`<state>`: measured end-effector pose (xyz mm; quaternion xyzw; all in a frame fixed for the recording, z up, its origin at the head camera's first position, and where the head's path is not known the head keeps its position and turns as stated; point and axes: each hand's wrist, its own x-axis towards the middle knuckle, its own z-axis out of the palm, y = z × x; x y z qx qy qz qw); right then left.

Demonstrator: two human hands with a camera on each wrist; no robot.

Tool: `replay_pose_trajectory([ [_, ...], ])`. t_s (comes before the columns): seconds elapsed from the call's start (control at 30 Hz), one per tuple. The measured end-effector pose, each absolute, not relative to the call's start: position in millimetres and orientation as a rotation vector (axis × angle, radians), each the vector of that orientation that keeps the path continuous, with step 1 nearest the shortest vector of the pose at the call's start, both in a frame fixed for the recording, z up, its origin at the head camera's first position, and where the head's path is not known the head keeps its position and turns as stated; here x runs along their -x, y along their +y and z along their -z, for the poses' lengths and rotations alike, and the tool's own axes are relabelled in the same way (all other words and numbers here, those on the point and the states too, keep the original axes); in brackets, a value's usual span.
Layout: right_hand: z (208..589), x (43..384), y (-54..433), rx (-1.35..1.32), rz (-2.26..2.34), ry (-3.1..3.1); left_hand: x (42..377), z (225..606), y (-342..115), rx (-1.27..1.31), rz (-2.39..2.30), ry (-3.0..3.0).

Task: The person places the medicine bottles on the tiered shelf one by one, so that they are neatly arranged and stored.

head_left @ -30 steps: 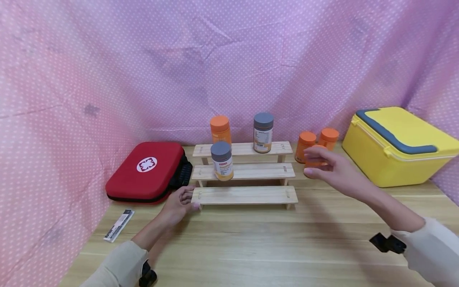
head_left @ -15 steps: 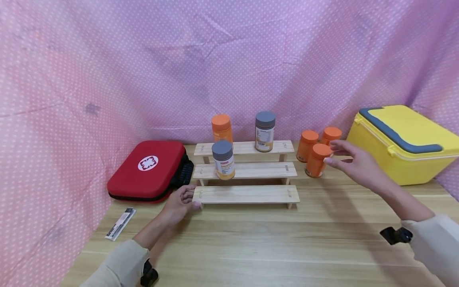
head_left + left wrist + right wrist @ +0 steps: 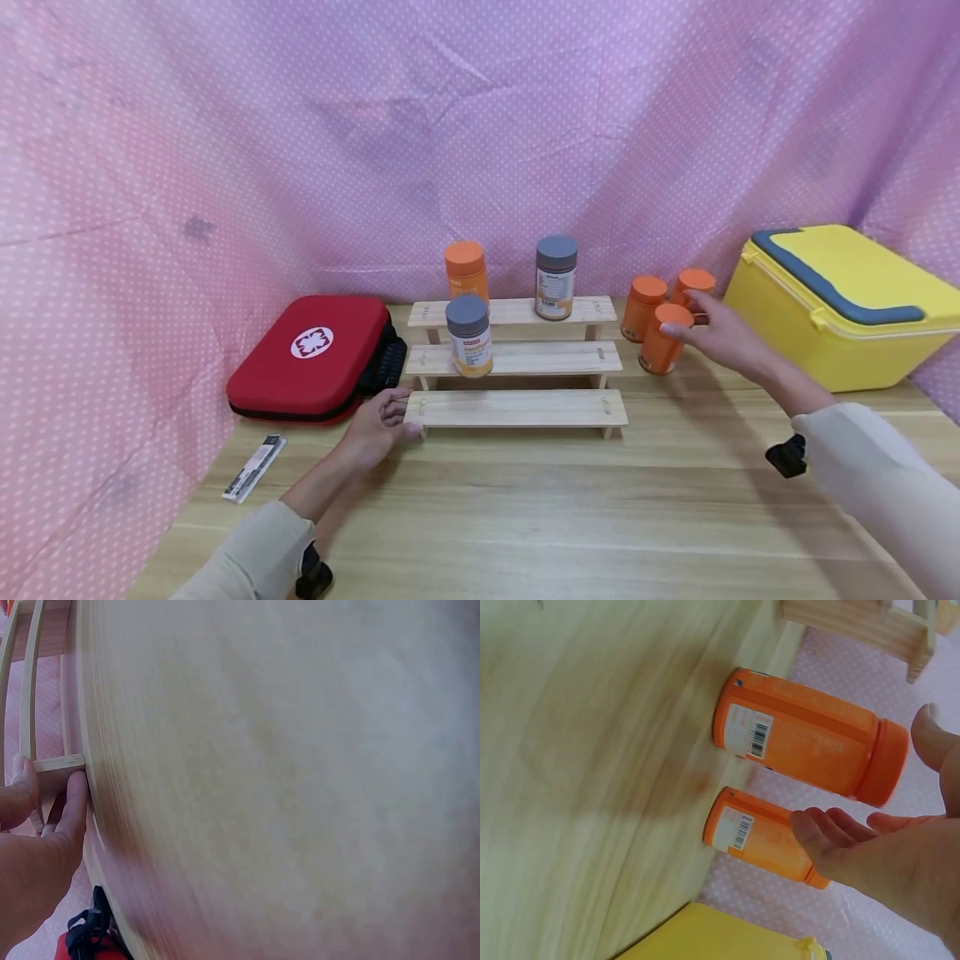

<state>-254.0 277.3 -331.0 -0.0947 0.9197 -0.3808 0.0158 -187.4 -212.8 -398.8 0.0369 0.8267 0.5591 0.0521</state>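
At nine o'clock from the pale three-tier wooden rack [image 3: 525, 357] lies the red square case [image 3: 322, 367]; at two o'clock, three orange cylindrical plastic bottles [image 3: 658, 355].

Your left sleeve [image 3: 247, 554]: pale off-white to beige, plain cloth, long, creased, stopping short of your left hand [image 3: 372, 429]. Right sleeve [image 3: 873, 467]: same pale cloth, soft folds, likewise short of your right hand [image 3: 720, 333]. Beside each, small black gear: left unit [image 3: 313, 575] partly rounded; right unit [image 3: 787, 457] blockier, angular. Finer markings too small to read.
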Motion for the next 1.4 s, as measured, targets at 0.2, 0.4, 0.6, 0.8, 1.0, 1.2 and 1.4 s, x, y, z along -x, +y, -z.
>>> replay_pose_trajectory([
  [0.2,339.1,257.7,272.6,0.358,1.147,2.895,186.3,399.0,-212.2,-0.112,-1.708,2.513],
  [0.4,341.3,256.5,270.4,0.381,1.155,2.905,186.5,399.1,-212.1,-0.106,-1.718,2.508],
  [0.6,341.9,255.8,270.6,0.384,1.154,2.917,187.3,399.6,-212.5,-0.097,-1.708,2.51],
  [0.8,343.1,255.2,272.4,0.384,1.15,2.952,186.7,399.3,-212.7,-0.124,-1.708,2.511],
  [1.0,340.9,248.0,276.8,0.414,1.139,3.025,186.2,400.4,-212.2,-0.106,-1.715,2.501],
  [1.2,326.5,230.5,284.7,0.423,1.172,3.084,187.0,401.7,-211.5,-0.082,-1.706,2.51],
  [1.4,314.1,212.1,290.2,0.443,1.198,3.1,187.6,401.2,-211.9,-0.093,-1.691,2.528],
])
